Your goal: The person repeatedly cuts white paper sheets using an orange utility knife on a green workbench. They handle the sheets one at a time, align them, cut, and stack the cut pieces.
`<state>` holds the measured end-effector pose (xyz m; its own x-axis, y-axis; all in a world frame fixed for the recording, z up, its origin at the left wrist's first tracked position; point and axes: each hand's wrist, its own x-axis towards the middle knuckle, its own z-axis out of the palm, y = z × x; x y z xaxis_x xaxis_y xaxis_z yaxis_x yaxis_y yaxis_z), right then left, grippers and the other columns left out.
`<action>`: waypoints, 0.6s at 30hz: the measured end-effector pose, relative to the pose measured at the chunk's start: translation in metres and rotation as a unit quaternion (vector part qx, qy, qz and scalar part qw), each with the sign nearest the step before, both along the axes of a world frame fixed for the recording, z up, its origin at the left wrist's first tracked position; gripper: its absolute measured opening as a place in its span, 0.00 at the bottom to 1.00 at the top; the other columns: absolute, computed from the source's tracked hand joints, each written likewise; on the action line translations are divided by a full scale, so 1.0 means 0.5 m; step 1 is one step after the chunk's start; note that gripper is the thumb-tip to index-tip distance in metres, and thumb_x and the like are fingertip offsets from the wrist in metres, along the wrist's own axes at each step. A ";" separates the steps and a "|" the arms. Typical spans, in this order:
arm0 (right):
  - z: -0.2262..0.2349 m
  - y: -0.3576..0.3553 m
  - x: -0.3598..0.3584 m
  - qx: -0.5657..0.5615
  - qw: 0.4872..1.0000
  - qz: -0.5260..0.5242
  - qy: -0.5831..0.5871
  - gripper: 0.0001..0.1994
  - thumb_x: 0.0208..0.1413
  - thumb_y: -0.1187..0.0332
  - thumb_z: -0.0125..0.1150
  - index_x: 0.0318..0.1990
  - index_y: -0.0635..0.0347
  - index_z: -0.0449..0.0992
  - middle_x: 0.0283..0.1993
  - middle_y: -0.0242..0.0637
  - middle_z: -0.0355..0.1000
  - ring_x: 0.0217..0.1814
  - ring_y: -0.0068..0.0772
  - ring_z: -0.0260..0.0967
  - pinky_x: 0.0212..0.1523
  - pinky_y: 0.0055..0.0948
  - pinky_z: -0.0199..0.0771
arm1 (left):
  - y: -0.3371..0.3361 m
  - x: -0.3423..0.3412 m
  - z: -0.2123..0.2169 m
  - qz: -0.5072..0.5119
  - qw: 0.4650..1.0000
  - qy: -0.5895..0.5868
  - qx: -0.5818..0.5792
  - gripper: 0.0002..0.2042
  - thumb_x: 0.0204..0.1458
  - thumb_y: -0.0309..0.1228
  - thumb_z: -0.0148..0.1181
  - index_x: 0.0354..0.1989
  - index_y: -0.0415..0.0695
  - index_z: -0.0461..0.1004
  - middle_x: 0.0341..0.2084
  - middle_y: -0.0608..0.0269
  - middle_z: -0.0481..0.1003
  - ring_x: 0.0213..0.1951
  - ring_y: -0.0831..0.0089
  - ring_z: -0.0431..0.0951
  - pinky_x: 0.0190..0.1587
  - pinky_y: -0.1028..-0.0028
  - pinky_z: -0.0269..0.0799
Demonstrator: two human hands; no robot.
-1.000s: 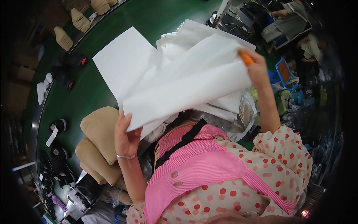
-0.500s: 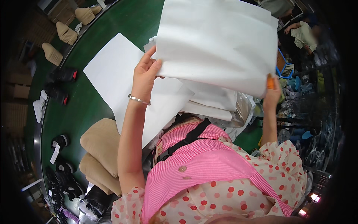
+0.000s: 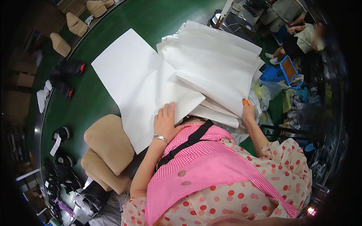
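A loose white paper sheet lies on the green table, its near part over the edge in front of me. My left hand rests flat on its near right area, fingers stretched out. To the right is a fanned stack of large white paper sheets, with uneven edges. At the stack's near right corner, my right hand grips the edge of the top sheets; an orange cover sits on one fingertip. How many sheets it holds is hidden. Clear plastic wrapping shows beneath the stack.
Tan padded shapes lie left of my forearm. Black shoes stand along the table's curved left edge, with more at lower left. Beyond the right side are a blue-framed item, plastic bags and a seated person.
The big sheets held up in both hands have come down onto the stack. My left hand let go and moved down onto the loose sheet; my right hand moved left and nearer.
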<state>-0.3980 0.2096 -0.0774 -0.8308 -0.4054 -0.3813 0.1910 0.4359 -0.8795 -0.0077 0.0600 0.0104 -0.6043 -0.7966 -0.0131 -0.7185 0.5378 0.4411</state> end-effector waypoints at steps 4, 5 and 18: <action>-0.026 0.002 -0.029 0.014 1.000 0.019 0.009 0.14 0.60 0.67 0.56 0.48 0.67 0.76 0.41 0.31 0.74 0.42 0.20 0.66 0.44 0.20 0.64 | 0.010 0.028 -0.021 -0.008 0.999 -0.032 0.008 0.32 0.47 0.42 0.65 0.61 0.44 0.64 0.53 0.52 0.68 0.50 0.54 0.71 0.48 0.61 0.70; -0.037 0.001 -0.034 0.005 1.000 0.012 0.005 0.14 0.60 0.67 0.56 0.49 0.67 0.76 0.42 0.31 0.75 0.42 0.21 0.66 0.44 0.20 0.64 | 0.012 0.034 -0.023 -0.008 1.000 -0.027 0.000 0.30 0.48 0.40 0.64 0.60 0.45 0.65 0.52 0.54 0.69 0.48 0.56 0.72 0.46 0.61 0.71; -0.031 0.007 -0.041 0.012 0.991 0.122 0.046 0.10 0.61 0.67 0.55 0.41 0.64 0.77 0.33 0.28 0.72 0.34 0.17 0.63 0.36 0.20 0.63 | -0.055 0.187 0.028 0.367 0.901 0.232 -0.024 0.11 0.59 0.31 0.53 0.29 0.37 0.74 0.20 0.49 0.71 0.25 0.51 0.75 0.30 0.61 0.70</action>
<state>-0.4183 0.2132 -0.0929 -0.7406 -0.5907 -0.3202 -0.0046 0.4809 -0.8767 0.0856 0.0325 0.0241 0.1528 -0.9769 0.1497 -0.6321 0.0198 0.7747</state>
